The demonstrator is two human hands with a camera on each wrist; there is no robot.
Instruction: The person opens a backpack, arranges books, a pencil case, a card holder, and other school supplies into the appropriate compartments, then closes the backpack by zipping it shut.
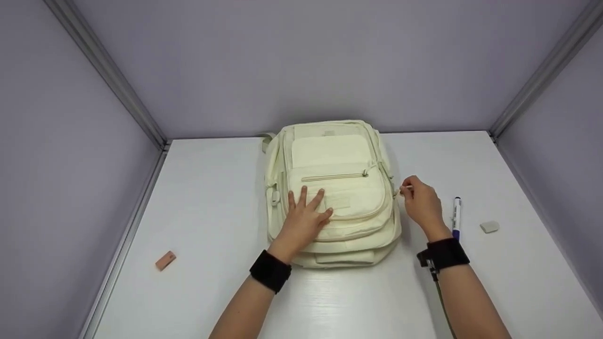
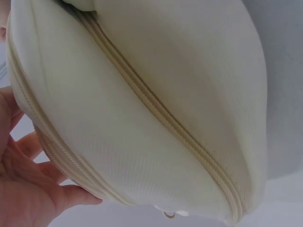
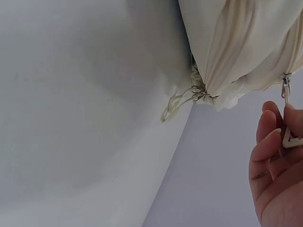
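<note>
head shows left fingers [image 1: 302, 198] spread; right wrist, the triangular zip-pull [image 3: 292, 143] right fingers [image 3: 265, 147] pinch.

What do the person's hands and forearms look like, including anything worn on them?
The left hand and right hand are ungloved, and no sleeves show on the forearms. The left wristband and right wristband are broad and black. A thin cable runs from the right one.

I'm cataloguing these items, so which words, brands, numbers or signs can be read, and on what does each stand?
No text is legible in any view.
Marker: dark print on its white barrel, too small to read.
Pink block: small dark mark, too blurred to read.
Backpack: front patch, no lettering discernible.
</note>
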